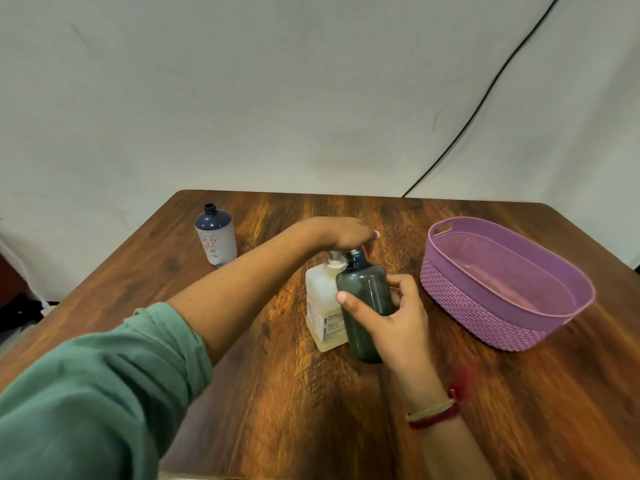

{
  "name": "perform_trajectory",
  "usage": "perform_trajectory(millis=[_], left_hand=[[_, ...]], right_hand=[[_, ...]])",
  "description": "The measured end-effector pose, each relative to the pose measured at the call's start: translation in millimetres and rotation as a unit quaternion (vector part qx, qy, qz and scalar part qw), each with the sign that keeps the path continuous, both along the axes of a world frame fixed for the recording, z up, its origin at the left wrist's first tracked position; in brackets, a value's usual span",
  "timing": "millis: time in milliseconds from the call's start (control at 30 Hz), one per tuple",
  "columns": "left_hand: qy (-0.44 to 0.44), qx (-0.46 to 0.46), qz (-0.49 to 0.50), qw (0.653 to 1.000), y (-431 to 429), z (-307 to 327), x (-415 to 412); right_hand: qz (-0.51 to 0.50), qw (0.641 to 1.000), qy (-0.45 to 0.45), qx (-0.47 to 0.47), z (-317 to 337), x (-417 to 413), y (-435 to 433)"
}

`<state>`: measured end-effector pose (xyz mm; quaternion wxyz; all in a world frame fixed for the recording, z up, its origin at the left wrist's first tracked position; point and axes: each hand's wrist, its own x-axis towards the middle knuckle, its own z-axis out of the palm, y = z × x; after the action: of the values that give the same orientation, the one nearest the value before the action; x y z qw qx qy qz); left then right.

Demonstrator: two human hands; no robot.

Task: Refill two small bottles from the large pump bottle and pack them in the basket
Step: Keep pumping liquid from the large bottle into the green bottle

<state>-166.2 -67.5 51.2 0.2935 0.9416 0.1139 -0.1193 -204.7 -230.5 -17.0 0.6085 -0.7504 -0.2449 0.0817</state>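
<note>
Left hand (349, 233) on pump head of clear square plastic pump bottle (323, 306); right hand (388, 317) grips dark grey translucent bottle (367, 299) touching it. Purple woven-pattern plastic basket (505, 317) right, white-and-navy uncapped bottle (216, 237) far left on wooden tabletop (294, 393).

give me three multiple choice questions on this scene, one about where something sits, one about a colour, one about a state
1. Where is the white and navy bottle?
A. in the basket
B. far left of the table
C. in the right hand

2. What colour is the basket?
A. purple
B. green
C. white

3. What state is the dark grey bottle in?
A. lying on its side
B. capped in the basket
C. held beside the pump bottle

Key:
1 B, it stands alone at the far left of the table.
2 A, its woven wall is purple.
3 C, the right hand grips it against the pump bottle while the left hand rests on the pump.
</note>
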Motion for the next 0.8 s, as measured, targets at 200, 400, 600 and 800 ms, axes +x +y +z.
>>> perform_trajectory(millis=[200, 400, 600, 800], left_hand=[[-0.003, -0.007, -0.002, 1.000, 2.7, -0.2, 3.9], [0.018, -0.018, 0.016, 1.000, 2.5, -4.8, 0.1], [-0.024, 0.009, 0.024, 0.999, -0.6, 4.1, 3.0], [0.009, 0.016, 0.018, 1.000, 2.5, -6.5, 1.1]], right_hand=[[0.009, 1.000, -0.012, -0.020, 4.0, 4.5, 0.0], [0.013, 1.000, -0.005, -0.015, -0.1, 2.0, 1.3], [0.019, 1.000, -0.003, 0.004, 5.2, 4.2, 1.7], [0.015, 1.000, 0.001, 0.003, -1.7, 2.7, 2.3]])
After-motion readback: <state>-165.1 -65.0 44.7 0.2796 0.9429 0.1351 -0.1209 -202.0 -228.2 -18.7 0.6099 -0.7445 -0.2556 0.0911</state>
